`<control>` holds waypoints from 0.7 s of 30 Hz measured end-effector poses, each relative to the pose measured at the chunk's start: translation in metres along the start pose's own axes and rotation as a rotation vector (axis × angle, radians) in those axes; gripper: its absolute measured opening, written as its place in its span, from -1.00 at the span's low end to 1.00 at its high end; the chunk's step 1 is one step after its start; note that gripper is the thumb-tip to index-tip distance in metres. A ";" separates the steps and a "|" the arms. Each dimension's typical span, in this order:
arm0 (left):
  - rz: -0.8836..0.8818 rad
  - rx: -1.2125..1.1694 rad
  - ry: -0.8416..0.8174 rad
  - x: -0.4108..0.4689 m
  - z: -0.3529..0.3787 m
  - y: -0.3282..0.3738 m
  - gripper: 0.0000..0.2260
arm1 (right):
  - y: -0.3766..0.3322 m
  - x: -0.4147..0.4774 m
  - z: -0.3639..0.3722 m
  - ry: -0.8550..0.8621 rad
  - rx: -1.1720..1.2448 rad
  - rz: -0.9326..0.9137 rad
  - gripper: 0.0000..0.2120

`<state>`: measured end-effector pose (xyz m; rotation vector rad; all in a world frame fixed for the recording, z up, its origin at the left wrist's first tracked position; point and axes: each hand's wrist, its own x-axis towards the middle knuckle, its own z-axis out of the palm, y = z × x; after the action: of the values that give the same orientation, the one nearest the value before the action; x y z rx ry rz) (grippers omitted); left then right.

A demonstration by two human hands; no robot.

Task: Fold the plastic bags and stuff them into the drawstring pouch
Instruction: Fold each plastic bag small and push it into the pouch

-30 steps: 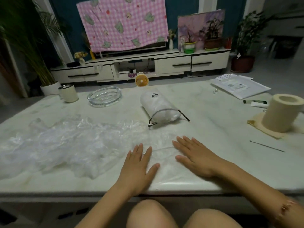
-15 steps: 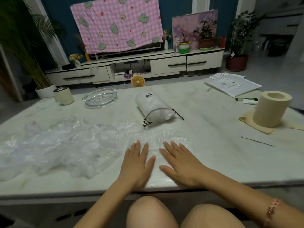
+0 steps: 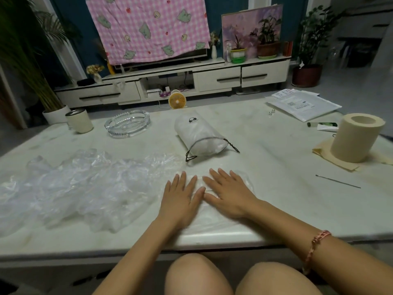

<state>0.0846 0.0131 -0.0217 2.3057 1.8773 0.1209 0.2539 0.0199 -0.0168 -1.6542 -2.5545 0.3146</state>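
- While both hands lie flat on it, one clear plastic bag (image 3: 209, 225) sits at the near edge of the table (image 3: 287, 199), right in front of the person.
- The left hand (image 3: 180, 201) is spread out with straight fingers and presses down on the bag.
- The right hand (image 3: 228, 196) does the same just beside it, and the two thumbs nearly touch.
- Neither hand pinches or grabs anything.
- More bags (image 3: 85, 188) lie in a crumpled pile on the left part of the table, right beside the left hand.
- The drawstring pouch (image 3: 200, 135) lies on its side a little past the fingertips. It looks puffy, and its black cord (image 3: 232, 146) hangs loose at the mouth.
- I think the bag is very light, thin and soft. It is likely slippery and may puff back up with air if let go.
- A good place to hold it would be a side edge or a corner, pinched gently, while the other palm keeps it flat for the fold.
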 end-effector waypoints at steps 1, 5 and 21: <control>-0.003 0.003 0.001 -0.001 0.001 0.000 -0.49 | 0.003 -0.002 0.000 0.016 0.015 0.010 -0.41; 0.019 -0.077 0.069 -0.001 -0.003 0.000 -0.48 | 0.016 -0.010 -0.007 -0.025 -0.018 0.072 -0.39; 0.361 -0.356 0.212 -0.059 -0.008 -0.030 -0.36 | 0.008 -0.061 -0.006 0.289 0.135 -0.252 -0.74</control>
<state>0.0416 -0.0383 -0.0166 2.4137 1.3530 0.7075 0.2873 -0.0315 -0.0100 -1.2153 -2.4254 0.2054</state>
